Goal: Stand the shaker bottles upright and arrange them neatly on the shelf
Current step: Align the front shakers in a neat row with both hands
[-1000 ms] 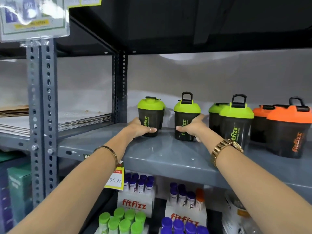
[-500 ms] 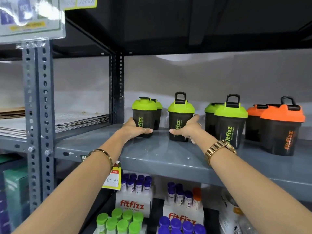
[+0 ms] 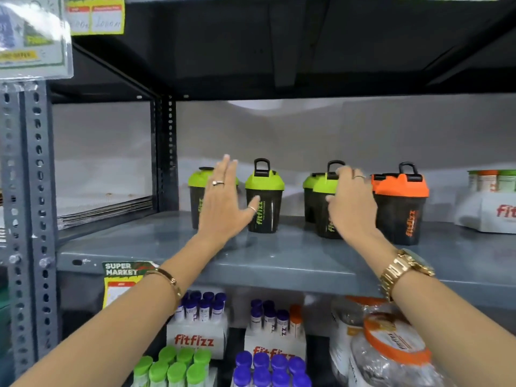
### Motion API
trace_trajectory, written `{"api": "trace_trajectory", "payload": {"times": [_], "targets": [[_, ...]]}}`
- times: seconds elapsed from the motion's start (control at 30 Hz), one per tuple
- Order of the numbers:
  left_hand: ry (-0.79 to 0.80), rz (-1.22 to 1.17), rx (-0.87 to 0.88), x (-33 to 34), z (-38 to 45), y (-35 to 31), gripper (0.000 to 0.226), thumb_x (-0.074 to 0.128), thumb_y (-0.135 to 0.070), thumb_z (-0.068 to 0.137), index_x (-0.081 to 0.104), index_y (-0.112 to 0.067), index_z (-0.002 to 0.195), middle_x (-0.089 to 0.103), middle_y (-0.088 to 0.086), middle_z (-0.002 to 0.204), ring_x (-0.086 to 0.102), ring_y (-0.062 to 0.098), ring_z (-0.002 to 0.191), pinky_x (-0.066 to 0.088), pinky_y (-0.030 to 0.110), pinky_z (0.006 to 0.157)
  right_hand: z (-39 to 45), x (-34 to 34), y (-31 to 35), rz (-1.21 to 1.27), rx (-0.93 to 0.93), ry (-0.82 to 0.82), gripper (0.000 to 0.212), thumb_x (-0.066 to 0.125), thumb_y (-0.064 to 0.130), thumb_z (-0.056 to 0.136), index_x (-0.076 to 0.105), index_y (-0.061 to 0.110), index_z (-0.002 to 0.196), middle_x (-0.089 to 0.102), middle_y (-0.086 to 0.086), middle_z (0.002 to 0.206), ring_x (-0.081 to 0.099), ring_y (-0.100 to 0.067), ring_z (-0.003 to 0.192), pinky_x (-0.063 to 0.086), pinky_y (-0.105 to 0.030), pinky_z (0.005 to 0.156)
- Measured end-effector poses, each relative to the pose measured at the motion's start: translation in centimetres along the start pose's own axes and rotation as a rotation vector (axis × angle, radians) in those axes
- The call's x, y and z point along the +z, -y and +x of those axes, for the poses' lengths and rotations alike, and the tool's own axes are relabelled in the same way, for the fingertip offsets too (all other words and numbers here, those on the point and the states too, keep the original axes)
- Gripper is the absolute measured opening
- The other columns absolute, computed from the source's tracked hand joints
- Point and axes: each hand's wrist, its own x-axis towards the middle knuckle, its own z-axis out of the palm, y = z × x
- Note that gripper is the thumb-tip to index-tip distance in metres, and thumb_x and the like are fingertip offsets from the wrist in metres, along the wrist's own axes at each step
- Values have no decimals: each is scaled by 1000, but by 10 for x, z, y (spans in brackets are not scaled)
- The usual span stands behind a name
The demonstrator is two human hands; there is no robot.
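Black shaker bottles stand upright in a row on the grey shelf (image 3: 279,258). My left hand (image 3: 223,202) is flat and open, raised in front of the leftmost green-lidded bottle (image 3: 196,199), beside the second green-lidded bottle (image 3: 264,202). My right hand (image 3: 350,205) curls over the side of a third green-lidded bottle (image 3: 324,202), thumb on its front, fingers by its lid handle. Another green lid (image 3: 309,181) shows behind it. An orange-lidded bottle (image 3: 400,202) stands just right of that hand.
A white Fitfizz box with small tubes (image 3: 491,202) sits at the shelf's right end. A perforated grey upright (image 3: 28,219) stands at the left. The lower shelf holds Fitfizz boxes (image 3: 195,340) and purple- and green-capped tubes. A price tag (image 3: 122,277) hangs on the shelf edge.
My left hand let go of the leftmost bottle and lifted open. My right hand moved right from the second green bottle to the third one. The view shifted so the bottles sit further right.
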Motion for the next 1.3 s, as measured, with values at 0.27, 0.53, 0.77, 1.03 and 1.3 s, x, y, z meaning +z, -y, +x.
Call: {"api": "trace_trajectory", "payload": {"times": [0.27, 0.53, 0.77, 1.03, 1.3], "targets": [[181, -290, -25, 52, 15, -80, 93, 73, -26, 76, 11, -9, 144, 7, 17, 154, 18, 28, 138, 26, 34, 106, 10, -20, -80, 34, 159, -116, 75, 74, 18, 71, 34, 16, 136, 24, -18, 147, 30, -43, 127, 41, -53, 94], [539, -581, -553, 102, 27, -113, 119, 84, -31, 64, -3, -8, 142, 25, 21, 145, 28, 30, 132, 29, 35, 103, 14, -3, -127, 363, 483, 166, 124, 84, 21, 62, -6, 12, 146, 15, -31, 148, 22, -43, 136, 26, -47, 109], [603, -660, -562, 121, 26, -113, 102, 82, -14, 67, 8, -12, 138, 46, 15, 128, 48, 28, 112, 43, 30, 85, 18, 8, -133, 429, 566, 244, 105, 82, 11, 63, 9, 14, 138, 37, -26, 131, 43, -43, 120, 40, -46, 97], [552, -570, -549, 117, 20, -114, 84, 83, -22, 67, 26, -6, 126, 45, 17, 126, 48, 28, 111, 41, 33, 91, 16, 6, -137, 370, 529, 207, 104, 83, 15, 63, 10, 14, 137, 39, -26, 130, 42, -45, 120, 40, -49, 97], [526, -522, -524, 115, 15, -118, 80, 82, -28, 67, 29, -5, 122, 44, 18, 126, 48, 32, 113, 41, 36, 93, 16, 6, -139, 388, 530, 211, 102, 83, 15, 63, 12, 12, 136, 42, -25, 129, 44, -43, 119, 41, -47, 96]]}}
